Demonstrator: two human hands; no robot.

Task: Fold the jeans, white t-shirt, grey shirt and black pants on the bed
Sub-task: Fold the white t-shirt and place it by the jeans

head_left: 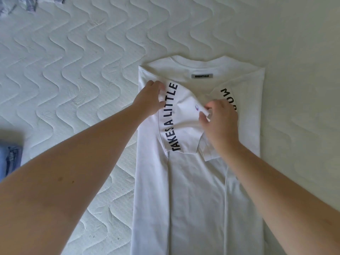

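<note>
Across the whole view spreads the bed, a white mattress quilted in wavy lines. On its right half lies the white t-shirt, stretched flat with the collar at the far end and the hem running off the near edge of the view. Both long sides are folded inward over the body, so the shirt forms a narrow strip. Black lettering runs along each folded-in sleeve, reading "TAKES A LITTLE" on the left one; the right one shows only a few letters beside the wrist. A small grey neck label sits just below the collar.

At the left edge, near, a folded piece of blue denim, the jeans, shows partly, well apart from the shirt. At the far left corner a scrap of pale grey-blue cloth is cut off by the frame.

Both bare forearms reach in from the near side. The left hand pinches the far edge of the left sleeve between thumb and fingers. The right hand pinches the tip of that same sleeve where it overlaps the right one, fingers curled on the fabric.
</note>
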